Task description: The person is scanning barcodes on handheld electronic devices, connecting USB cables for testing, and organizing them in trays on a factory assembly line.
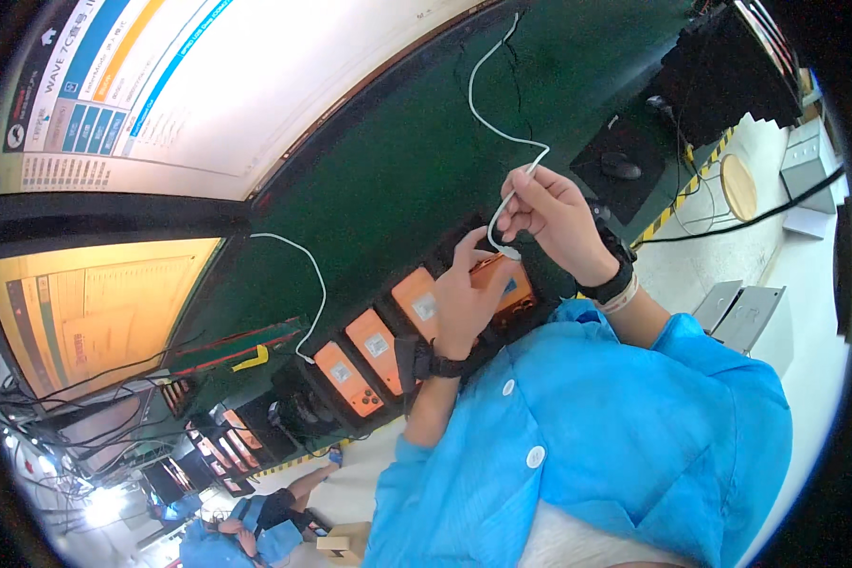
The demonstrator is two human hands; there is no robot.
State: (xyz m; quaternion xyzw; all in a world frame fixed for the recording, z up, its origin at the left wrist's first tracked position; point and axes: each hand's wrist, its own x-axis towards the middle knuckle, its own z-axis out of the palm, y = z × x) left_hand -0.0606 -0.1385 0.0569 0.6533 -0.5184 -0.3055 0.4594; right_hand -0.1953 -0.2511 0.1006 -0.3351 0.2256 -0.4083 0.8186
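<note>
An electronics factory or assembly-line workstation. A dark green work mat covers the bench, with a row of orange phones lying face down in black fixtures, some with white cables plugged in. Large monitors showing charts and tables stand along the bench. Yellow-and-black hazard tape marks its edge. The worker wears a blue lab-style coat.
</note>
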